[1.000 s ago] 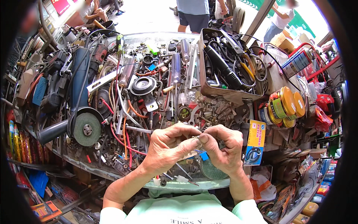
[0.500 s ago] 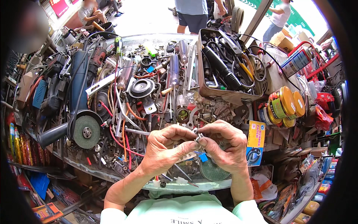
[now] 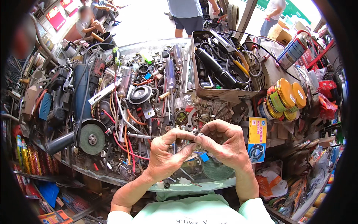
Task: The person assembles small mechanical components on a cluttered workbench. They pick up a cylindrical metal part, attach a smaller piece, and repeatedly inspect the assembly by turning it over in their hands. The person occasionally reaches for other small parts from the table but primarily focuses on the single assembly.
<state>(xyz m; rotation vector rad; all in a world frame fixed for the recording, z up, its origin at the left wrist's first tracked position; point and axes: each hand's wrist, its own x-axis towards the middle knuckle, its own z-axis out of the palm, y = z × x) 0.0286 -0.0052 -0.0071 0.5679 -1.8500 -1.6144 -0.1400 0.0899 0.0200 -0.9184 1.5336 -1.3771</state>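
My left hand (image 3: 167,151) and my right hand (image 3: 227,147) meet over the near middle of the cluttered bench, thumbs and forefingers closed at the tips. Between them is a small silvery metal part (image 3: 194,131), mostly covered by the fingers, so its exact kind is not visible. Just beneath the hands lie a blue plastic piece (image 3: 204,157) and a round green abrasive disc (image 3: 218,168). An open-end wrench (image 3: 191,118) lies among loose fittings just beyond my fingertips.
An angle grinder (image 3: 82,93) lies at the left, its disc facing up. Screwdrivers (image 3: 170,74) and wires crowd the middle. A metal box of tools (image 3: 227,93) stands at the far right, near yellow-lidded tins (image 3: 286,95) and a yellow-blue carton (image 3: 257,138). People are beyond the bench.
My fingertips have closed more over the metal part, which shows less than before. The whole view has shifted slightly; the bench items stay in place.
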